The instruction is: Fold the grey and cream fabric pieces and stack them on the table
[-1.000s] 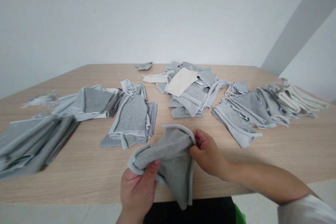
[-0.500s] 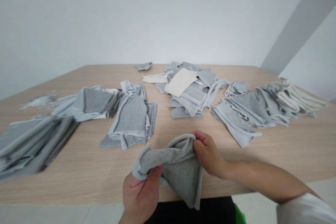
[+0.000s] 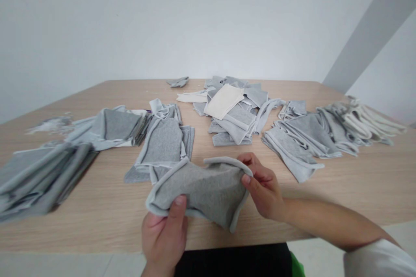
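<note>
A grey knit fabric piece (image 3: 204,190) with pale, curled edges is stretched between my two hands above the table's front part. My left hand (image 3: 165,236) pinches its lower left side, thumb on top and the fingers hidden underneath. At its right end, my right hand (image 3: 261,186) grips the curled edge between thumb and fingers. Just beyond the held piece lies a stack of grey fabric pieces (image 3: 160,145), partly covered by it.
On the wooden table (image 3: 107,207) lie a mixed pile of grey pieces (image 3: 235,123) topped by a cream piece (image 3: 224,101), a row of folded pieces (image 3: 312,132) at right, folded stacks (image 3: 42,177) at left, white lint scraps (image 3: 52,125) and a small scrap (image 3: 178,82) near the wall.
The fabric piece, bunched and hanging down before, is now spread flatter and raised. My left hand has shifted slightly left; my right hand has changed its hold, with the thumb now on top.
</note>
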{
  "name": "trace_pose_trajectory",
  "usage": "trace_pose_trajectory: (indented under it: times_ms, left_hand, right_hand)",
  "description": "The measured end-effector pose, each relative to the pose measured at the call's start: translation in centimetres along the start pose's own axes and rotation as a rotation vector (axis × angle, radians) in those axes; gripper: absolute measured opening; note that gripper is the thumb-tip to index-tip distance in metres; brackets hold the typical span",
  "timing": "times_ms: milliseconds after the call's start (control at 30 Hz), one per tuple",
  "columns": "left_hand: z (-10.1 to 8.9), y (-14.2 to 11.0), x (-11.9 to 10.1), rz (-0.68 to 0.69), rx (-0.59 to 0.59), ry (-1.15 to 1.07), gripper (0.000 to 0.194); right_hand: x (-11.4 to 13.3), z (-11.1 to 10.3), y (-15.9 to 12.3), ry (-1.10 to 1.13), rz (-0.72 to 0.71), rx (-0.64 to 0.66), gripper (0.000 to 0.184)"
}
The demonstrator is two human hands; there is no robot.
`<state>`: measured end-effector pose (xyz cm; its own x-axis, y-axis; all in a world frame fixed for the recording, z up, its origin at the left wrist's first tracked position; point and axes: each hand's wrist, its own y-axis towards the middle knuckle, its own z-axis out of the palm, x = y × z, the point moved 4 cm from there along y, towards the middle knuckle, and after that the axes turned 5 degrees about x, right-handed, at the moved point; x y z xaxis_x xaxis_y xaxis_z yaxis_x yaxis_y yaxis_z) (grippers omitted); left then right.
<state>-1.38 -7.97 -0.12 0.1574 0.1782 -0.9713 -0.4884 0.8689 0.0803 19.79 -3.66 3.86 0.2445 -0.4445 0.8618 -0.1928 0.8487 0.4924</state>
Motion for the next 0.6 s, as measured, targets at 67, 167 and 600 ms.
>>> trace_pose_trajectory:
  times_ms: [67, 167, 600]
  left_hand:
    - [0.2, 0.1, -0.3, 0.007, -0.025, -0.001, 0.043]
    - [1.2, -0.1, -1.3, 0.064, 0.007, -0.014, 0.050]
    - [2.0, -0.2, -1.7, -0.003, 0.316, -0.188, 0.028]
  right_hand:
    - [0.3, 0.0, 0.1, 0.010, -0.045, 0.037, 0.022]
    - [0.4, -0.1, 0.1, 0.033, -0.089, 0.114, 0.026]
    - [1.2, 0.0, 0.2, 0.076, -0.132, 0.245, 0.017]
